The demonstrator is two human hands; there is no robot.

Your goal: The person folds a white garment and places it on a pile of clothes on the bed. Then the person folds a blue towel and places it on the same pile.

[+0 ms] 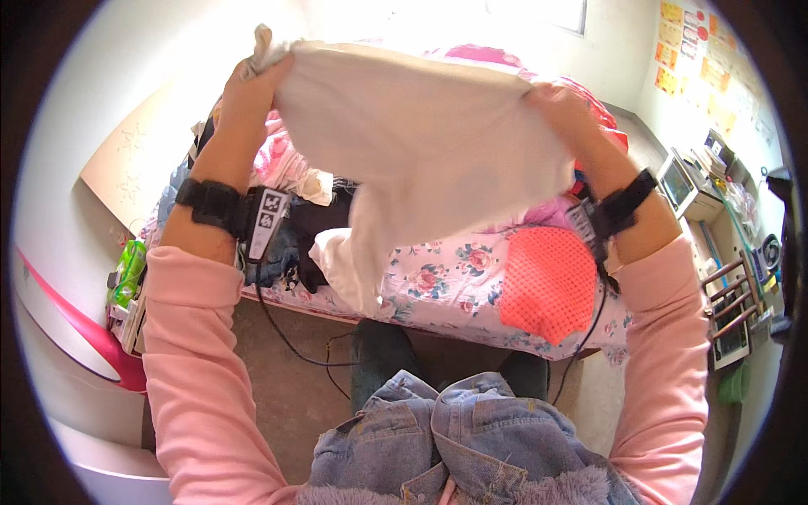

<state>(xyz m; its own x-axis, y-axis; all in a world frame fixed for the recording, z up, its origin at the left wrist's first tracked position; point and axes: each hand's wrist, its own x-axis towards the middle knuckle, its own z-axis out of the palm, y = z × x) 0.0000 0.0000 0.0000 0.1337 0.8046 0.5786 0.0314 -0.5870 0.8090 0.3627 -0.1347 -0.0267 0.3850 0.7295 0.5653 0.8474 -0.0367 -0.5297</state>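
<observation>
A pale cream garment [421, 126] is stretched in the air between my raised hands, above the bed. It looks like trousers or a top; I cannot tell which. My left hand [263, 77] is closed around its upper left corner, and a bunched end sticks up past the fingers. With closed fingers, my right hand [555, 103] grips the opposite upper edge. A narrow part of the garment hangs down toward the bed's near edge. Below the right forearm, a coral dotted cloth [547, 282] lies on the floral bed sheet [438, 282].
Dark clothes [324, 231] and pink fabric [282, 156] are heaped on the bed's left half. Shelves with a microwave-like box [686, 187] and a wooden rack [732, 295] line the right wall. Straps with cabled devices [268, 223] sit on both forearms.
</observation>
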